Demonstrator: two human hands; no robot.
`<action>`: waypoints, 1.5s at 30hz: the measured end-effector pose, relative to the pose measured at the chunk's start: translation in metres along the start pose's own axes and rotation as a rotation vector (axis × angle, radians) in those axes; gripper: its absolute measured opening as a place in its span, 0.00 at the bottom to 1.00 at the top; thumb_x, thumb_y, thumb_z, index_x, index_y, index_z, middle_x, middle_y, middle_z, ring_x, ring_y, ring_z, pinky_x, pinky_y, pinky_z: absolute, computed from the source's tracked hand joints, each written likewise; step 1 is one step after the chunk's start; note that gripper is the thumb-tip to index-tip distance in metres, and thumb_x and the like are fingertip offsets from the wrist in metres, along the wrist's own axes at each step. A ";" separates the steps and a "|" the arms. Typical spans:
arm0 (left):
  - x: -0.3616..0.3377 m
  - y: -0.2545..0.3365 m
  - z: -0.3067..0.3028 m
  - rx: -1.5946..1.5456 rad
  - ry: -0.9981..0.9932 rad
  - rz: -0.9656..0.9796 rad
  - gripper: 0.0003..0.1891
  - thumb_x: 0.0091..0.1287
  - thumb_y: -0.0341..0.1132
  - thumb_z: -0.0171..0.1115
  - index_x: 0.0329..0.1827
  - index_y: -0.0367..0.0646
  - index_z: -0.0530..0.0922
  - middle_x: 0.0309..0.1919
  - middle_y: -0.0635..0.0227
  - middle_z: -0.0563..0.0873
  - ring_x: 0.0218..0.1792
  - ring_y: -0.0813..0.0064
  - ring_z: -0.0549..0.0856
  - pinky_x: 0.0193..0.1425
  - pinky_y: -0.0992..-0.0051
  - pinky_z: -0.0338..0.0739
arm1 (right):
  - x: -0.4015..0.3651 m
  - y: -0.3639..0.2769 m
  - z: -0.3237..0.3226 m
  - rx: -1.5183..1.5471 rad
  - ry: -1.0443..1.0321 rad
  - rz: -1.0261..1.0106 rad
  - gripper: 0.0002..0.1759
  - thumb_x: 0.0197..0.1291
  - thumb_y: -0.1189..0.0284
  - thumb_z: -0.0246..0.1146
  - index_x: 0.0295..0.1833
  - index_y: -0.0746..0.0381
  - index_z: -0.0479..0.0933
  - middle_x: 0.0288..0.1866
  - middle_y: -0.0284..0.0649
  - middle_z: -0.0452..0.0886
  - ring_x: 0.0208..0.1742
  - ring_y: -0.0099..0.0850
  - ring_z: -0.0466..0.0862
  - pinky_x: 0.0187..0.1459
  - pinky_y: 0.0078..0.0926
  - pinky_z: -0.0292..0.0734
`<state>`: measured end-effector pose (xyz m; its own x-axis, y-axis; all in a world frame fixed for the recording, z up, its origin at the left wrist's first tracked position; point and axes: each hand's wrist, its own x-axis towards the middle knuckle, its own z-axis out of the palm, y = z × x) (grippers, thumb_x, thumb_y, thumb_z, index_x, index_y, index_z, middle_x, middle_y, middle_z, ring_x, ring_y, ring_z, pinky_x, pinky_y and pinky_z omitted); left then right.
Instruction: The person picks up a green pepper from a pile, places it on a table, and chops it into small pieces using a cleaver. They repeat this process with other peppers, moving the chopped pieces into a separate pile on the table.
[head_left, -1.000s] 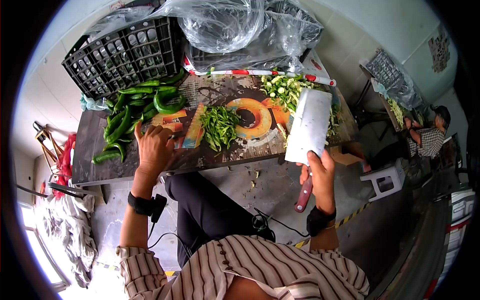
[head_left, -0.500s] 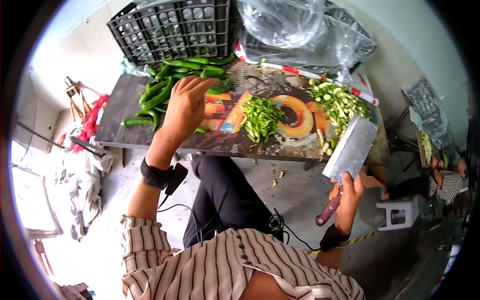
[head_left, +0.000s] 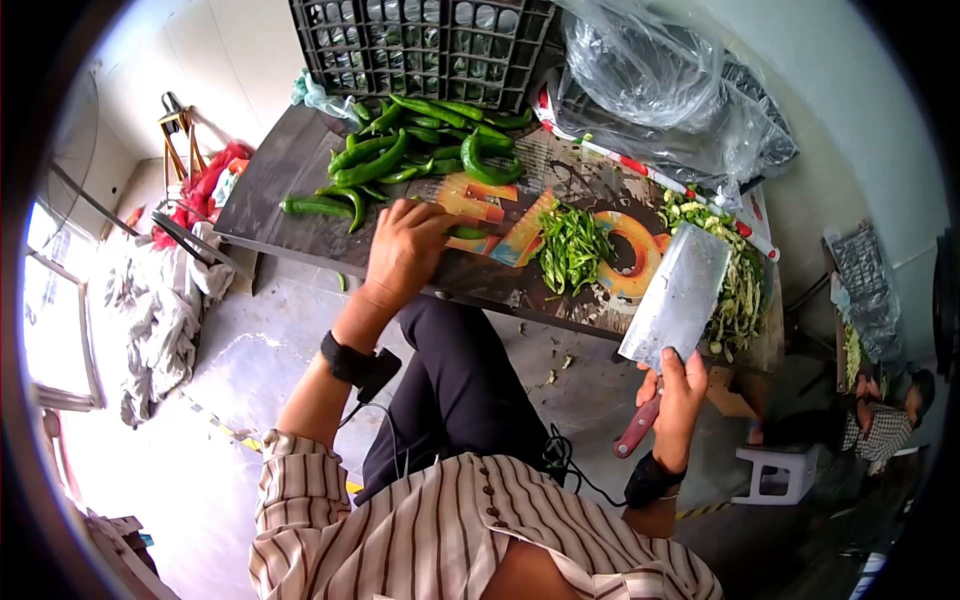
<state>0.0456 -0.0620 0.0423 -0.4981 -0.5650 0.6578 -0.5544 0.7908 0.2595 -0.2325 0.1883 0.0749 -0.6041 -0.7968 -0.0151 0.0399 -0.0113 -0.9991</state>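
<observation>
My left hand [head_left: 408, 248] is over the left half of the dark tabletop, its fingers bent together at one end of a green chili pepper [head_left: 468, 232]. The fingertips are slightly blurred. In my right hand [head_left: 678, 408] is the dark red handle of a wide cleaver [head_left: 678, 295]. Its blade points up and away from me, over the table's front edge. A small pile of sliced green pepper [head_left: 574, 248] lies between the hands. Several whole green peppers [head_left: 375, 162] are heaped beyond my left hand. Pale chopped pepper scraps [head_left: 738, 300] lie behind and right of the blade.
A black plastic crate [head_left: 420, 55] stands at the table's back, beside clear plastic bags [head_left: 650, 80]. A red and white strip [head_left: 650, 172] crosses the back right. At far right, another person [head_left: 880, 430] is near a grey stool [head_left: 778, 474]. Scraps dot the floor.
My left hand has come down from near the whole peppers to the single pepper nearer the front edge. The cleaver stays in my right hand, slightly shifted. The camera view has turned a little.
</observation>
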 end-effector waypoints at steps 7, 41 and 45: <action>-0.020 0.021 0.014 -0.093 0.028 -0.026 0.18 0.55 0.31 0.69 0.50 0.50 0.84 0.45 0.75 0.84 0.48 0.67 0.78 0.56 0.66 0.68 | 0.006 -0.001 0.032 -0.080 -0.216 -0.024 0.09 0.72 0.72 0.54 0.46 0.69 0.71 0.31 0.45 0.82 0.15 0.22 0.74 0.17 0.21 0.70; -0.011 0.027 0.041 0.013 0.185 -0.197 0.06 0.53 0.38 0.69 0.32 0.50 0.82 0.30 0.72 0.80 0.46 0.67 0.77 0.62 0.60 0.61 | 0.070 -0.058 0.146 -1.016 -0.837 0.009 0.11 0.68 0.74 0.51 0.35 0.71 0.65 0.17 0.47 0.75 0.13 0.36 0.78 0.16 0.33 0.72; -0.011 0.030 0.040 0.008 0.186 -0.163 0.06 0.53 0.37 0.69 0.33 0.50 0.83 0.31 0.73 0.80 0.46 0.67 0.77 0.62 0.60 0.62 | 0.088 -0.049 0.172 -0.976 -0.829 0.008 0.10 0.68 0.74 0.50 0.37 0.70 0.64 0.16 0.39 0.72 0.12 0.28 0.75 0.14 0.28 0.71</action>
<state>0.0080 -0.0415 0.0141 -0.2707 -0.6313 0.7267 -0.6231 0.6903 0.3676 -0.1511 0.0147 0.1290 0.0817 -0.9353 -0.3443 -0.7691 0.1605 -0.6186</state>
